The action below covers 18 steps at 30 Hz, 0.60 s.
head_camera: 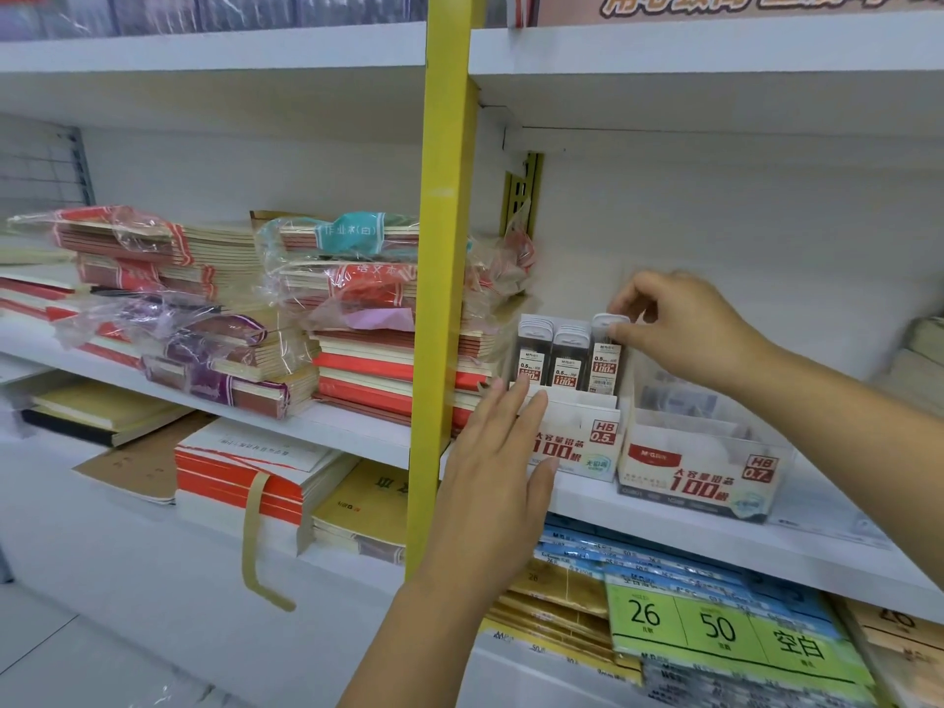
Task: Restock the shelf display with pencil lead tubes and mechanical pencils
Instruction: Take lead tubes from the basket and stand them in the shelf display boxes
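Pinching the white cap of a pencil lead tube point(605, 357), the right hand point(682, 332) sat centre right of frame, thumb and forefinger curled on the cap. The tube stood upright in the rightmost slot of the HB 0.5 display box point(587, 434), and its cap was slightly higher than its neighbours. Two more rows of lead tubes point(549, 357) filled the slots just left of it, all upright, labels facing the camera.

The left hand point(503, 470) was open at frame centre, fingers straight and together, held flat against the box's left front corner. Couldn't tell whether it actually touched the cardboard.

The 0.5 box stood on the white shelf point(679, 528), near the front edge. The HB 0.7 display box point(700, 475) stood just beside it, to the right in frame, slightly angled.

A yellow upright post point(442, 298) ran top to bottom just left of the boxes. Left of the post were stacks of exercise books point(204, 298), partly in loose clear plastic wrap, on two shelf levels. Lower right, under the shelf, were blue and green paper packs point(725, 631) printed 26 and 50.
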Each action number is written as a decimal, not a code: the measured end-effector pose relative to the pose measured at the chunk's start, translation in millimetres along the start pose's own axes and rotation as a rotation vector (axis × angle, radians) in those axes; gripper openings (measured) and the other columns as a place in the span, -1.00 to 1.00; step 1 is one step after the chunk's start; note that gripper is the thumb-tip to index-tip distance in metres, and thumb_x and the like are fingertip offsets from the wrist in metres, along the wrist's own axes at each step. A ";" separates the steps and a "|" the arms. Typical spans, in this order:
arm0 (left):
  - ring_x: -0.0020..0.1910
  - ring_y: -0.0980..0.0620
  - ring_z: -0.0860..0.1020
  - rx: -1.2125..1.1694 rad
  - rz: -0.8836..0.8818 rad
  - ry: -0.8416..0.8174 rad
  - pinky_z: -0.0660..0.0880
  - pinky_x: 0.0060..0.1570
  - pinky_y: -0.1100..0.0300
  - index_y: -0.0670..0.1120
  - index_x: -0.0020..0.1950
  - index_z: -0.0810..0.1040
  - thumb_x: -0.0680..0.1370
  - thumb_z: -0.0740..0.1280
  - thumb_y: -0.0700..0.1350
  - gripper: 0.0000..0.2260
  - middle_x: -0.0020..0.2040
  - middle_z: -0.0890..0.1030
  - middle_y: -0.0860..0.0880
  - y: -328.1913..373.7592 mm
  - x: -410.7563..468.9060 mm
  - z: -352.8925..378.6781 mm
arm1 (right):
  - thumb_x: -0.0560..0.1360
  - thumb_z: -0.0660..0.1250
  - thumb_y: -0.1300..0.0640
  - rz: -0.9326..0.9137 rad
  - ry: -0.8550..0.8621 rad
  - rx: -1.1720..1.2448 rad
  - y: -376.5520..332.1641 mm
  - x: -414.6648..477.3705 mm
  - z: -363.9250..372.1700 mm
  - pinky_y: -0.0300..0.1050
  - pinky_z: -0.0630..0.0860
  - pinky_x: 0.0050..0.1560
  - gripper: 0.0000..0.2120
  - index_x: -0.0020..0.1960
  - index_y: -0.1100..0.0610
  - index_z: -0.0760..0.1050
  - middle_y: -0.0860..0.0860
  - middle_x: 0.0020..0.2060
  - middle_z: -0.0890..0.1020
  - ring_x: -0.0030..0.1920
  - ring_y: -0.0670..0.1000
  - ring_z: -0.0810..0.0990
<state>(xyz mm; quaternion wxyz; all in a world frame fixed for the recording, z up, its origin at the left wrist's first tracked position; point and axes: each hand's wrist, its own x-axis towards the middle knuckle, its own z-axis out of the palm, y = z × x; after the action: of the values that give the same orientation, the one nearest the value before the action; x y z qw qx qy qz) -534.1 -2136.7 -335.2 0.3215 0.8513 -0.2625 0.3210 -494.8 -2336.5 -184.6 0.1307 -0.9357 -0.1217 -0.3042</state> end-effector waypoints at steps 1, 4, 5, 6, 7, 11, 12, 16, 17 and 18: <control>0.53 0.37 -0.26 -0.001 0.001 0.001 -0.23 0.44 0.37 0.09 0.63 0.08 0.68 0.19 0.01 -0.46 0.55 -0.07 0.31 -0.5 -0.4 0.6 | 0.46 0.43 -0.01 -0.003 0.009 -0.068 0.9 1.5 2.4 -0.13 0.32 -0.13 -0.91 -0.13 -0.07 0.53 -0.11 -0.14 0.53 -0.03 -0.05 0.43; 0.53 0.39 -0.26 -0.011 0.000 0.001 -0.23 0.43 0.39 0.10 0.63 0.08 0.69 0.19 0.01 -0.47 0.55 -0.09 0.33 -1.5 -0.5 1.6 | 0.48 0.41 -0.03 0.024 0.017 -0.210 2.4 3.4 7.1 -0.11 0.25 -0.03 -0.96 -0.09 -0.08 0.61 -0.07 -0.11 0.44 0.08 -0.01 0.34; 0.52 0.39 -0.27 -0.014 -0.001 -0.002 -0.23 0.42 0.40 0.11 0.63 0.08 0.69 0.19 0.02 -0.47 0.55 -0.09 0.33 -1.6 -0.3 1.7 | 0.50 0.39 -0.03 0.032 0.011 -0.244 2.7 3.1 7.3 -0.10 0.26 -0.02 -0.91 -0.03 -0.07 0.64 -0.06 -0.09 0.44 0.09 -0.01 0.34; 0.52 0.40 -0.27 -0.015 -0.001 -0.006 -0.24 0.42 0.41 0.11 0.63 0.08 0.68 0.19 0.02 -0.47 0.55 -0.09 0.33 -1.5 -0.2 1.5 | 0.51 0.37 -0.04 0.037 0.007 -0.263 2.4 2.1 6.5 -0.10 0.26 -0.01 -0.85 0.03 -0.06 0.64 -0.04 -0.06 0.45 0.11 0.01 0.34; 0.52 0.41 -0.27 -0.016 -0.001 -0.008 -0.24 0.41 0.42 0.11 0.63 0.09 0.68 0.19 0.01 -0.47 0.55 -0.08 0.32 -1.5 -0.3 1.2 | 0.53 0.35 -0.04 0.035 0.006 -0.267 1.5 0.2 4.4 -0.11 0.27 0.00 -0.80 0.11 -0.05 0.63 -0.02 -0.03 0.48 0.13 0.03 0.35; 0.58 0.28 -0.07 -0.044 -0.020 0.054 -0.09 0.49 0.35 0.08 0.59 0.23 0.67 0.23 -0.02 -0.52 0.60 0.09 0.24 4.6 -5.6 -5.1 | 0.57 0.27 0.01 -0.022 0.106 -0.109 -11.3 -31.6 -14.7 -0.19 0.27 0.03 -0.76 0.21 -0.03 0.57 -0.10 -0.05 0.51 0.06 -0.06 0.39; 0.56 0.19 0.08 -0.059 -0.031 0.097 0.05 0.50 0.31 0.06 0.55 0.32 0.66 0.26 -0.04 -0.56 0.57 0.22 0.17 8.3 -9.6 -8.0 | 0.57 0.26 0.04 -0.042 0.149 -0.028 -16.8 -47.9 -21.0 -0.22 0.31 0.00 -0.79 0.17 -0.04 0.57 -0.16 -0.10 0.51 -0.01 -0.12 0.42; 0.19 0.05 0.47 -0.096 -0.014 0.172 0.34 0.20 0.31 -0.04 0.27 0.57 0.58 0.30 -0.12 -0.73 0.17 0.57 0.04 26.0 -44.2 -13.1 | 0.54 0.31 0.15 -0.141 0.180 0.296 -36.0 -141.1 -28.3 -0.42 0.41 -0.14 -0.86 0.02 -0.03 0.60 -0.25 -0.13 0.59 -0.13 -0.19 0.54; 0.15 0.04 0.49 -0.087 0.002 0.082 0.37 0.16 0.28 -0.03 0.24 0.58 0.57 0.28 -0.09 -0.74 0.14 0.59 0.04 29.7 -57.5 -10.2 | 0.54 0.34 0.19 -0.144 0.156 0.342 -34.3 -165.3 -23.0 -0.42 0.42 -0.16 -0.87 0.00 0.01 0.61 -0.25 -0.14 0.61 -0.15 -0.17 0.57; 0.14 0.04 0.50 -0.078 0.018 -0.048 0.39 0.13 0.25 -0.02 0.26 0.57 0.58 0.27 -0.07 -0.74 0.14 0.60 0.05 32.3 -73.8 -4.5 | 0.53 0.35 0.22 -0.116 0.117 0.377 -28.9 -189.6 -14.3 -0.41 0.43 -0.18 -0.86 -0.01 0.02 0.62 -0.25 -0.18 0.62 -0.19 -0.15 0.58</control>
<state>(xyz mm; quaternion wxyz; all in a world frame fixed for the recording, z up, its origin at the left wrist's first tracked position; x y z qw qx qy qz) -605.4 -2137.0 -373.0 0.3453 0.8431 -0.2902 0.2930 -660.3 -2342.1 -282.5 0.2929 -0.8667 -0.2222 -0.3370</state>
